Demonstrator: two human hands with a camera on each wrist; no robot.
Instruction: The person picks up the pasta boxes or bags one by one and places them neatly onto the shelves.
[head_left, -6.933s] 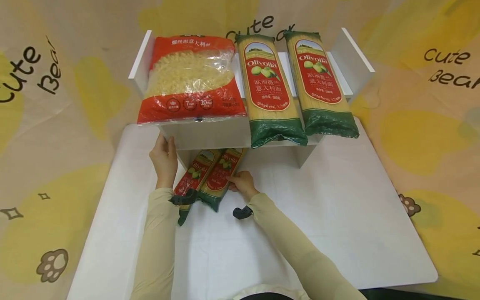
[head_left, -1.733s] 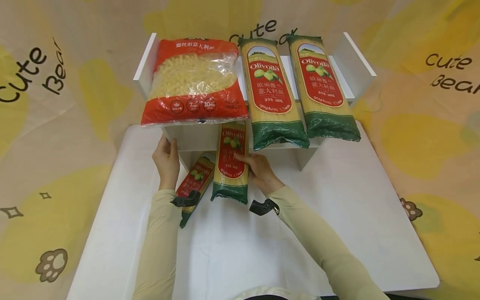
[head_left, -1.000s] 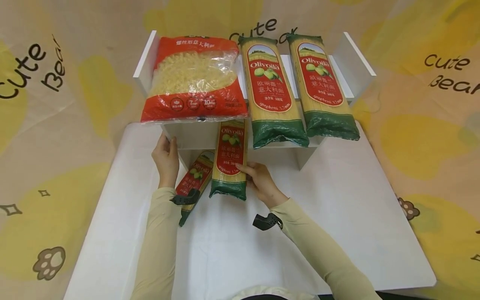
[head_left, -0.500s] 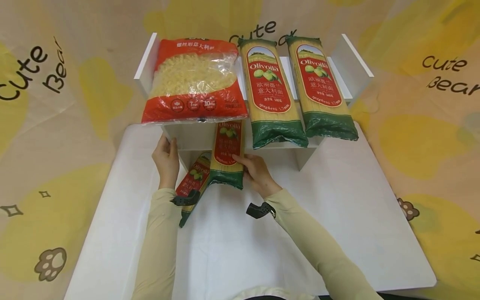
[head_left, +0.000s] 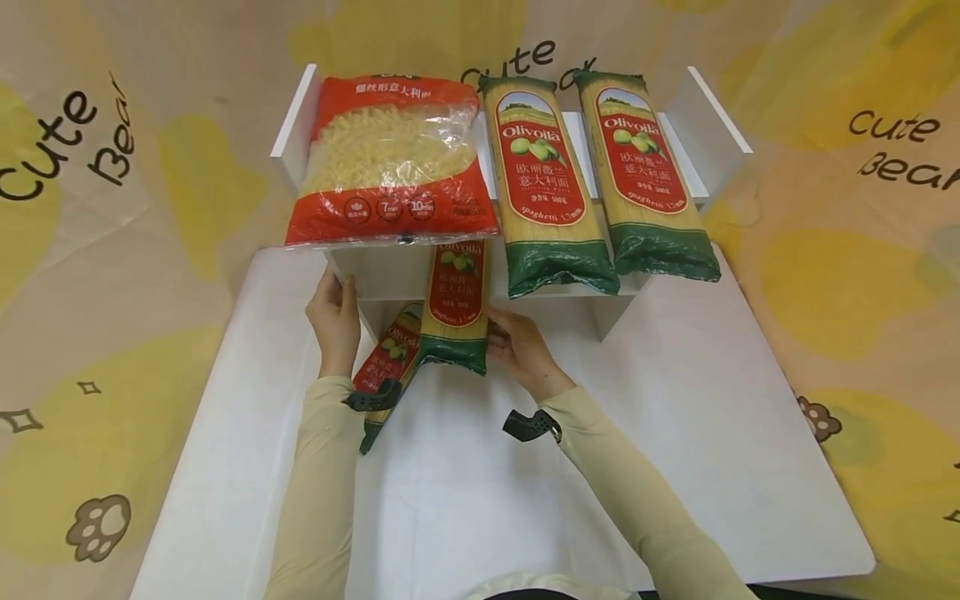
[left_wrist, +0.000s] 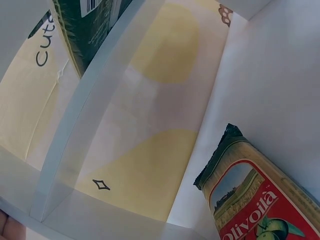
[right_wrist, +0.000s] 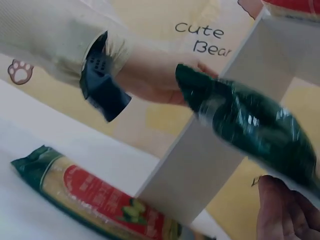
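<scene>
My left hand (head_left: pixel 333 321) grips the left side panel of a white shelf (head_left: pixel 420 271), thumb in front and fingers partly hidden behind. A spaghetti packet (head_left: pixel 454 292), red-labelled with a green end, lies on the middle level and juts out over its front edge. My right hand (head_left: pixel 525 350) is at that packet's right side, thumb off its front. In the right wrist view its fingers (right_wrist: pixel 280 210) are just beneath the packet's green end (right_wrist: pixel 255 125); contact is unclear. A second spaghetti packet (head_left: pixel 390 350) leans aslant under the shelf, partly behind my left wrist camera.
On the top level lie a red bag of spiral pasta (head_left: pixel 393 158) and two more spaghetti packets, one central (head_left: pixel 543 158) and one to the right (head_left: pixel 641 158); all jut forward. The shelf stands on a white table (head_left: pixel 675 467) before a yellow patterned cloth (head_left: pixel 825 275).
One spaghetti packet has gone from the table up to the middle level, then farther back. Just now my right thumb has come off its front. The left hand keeps its place.
</scene>
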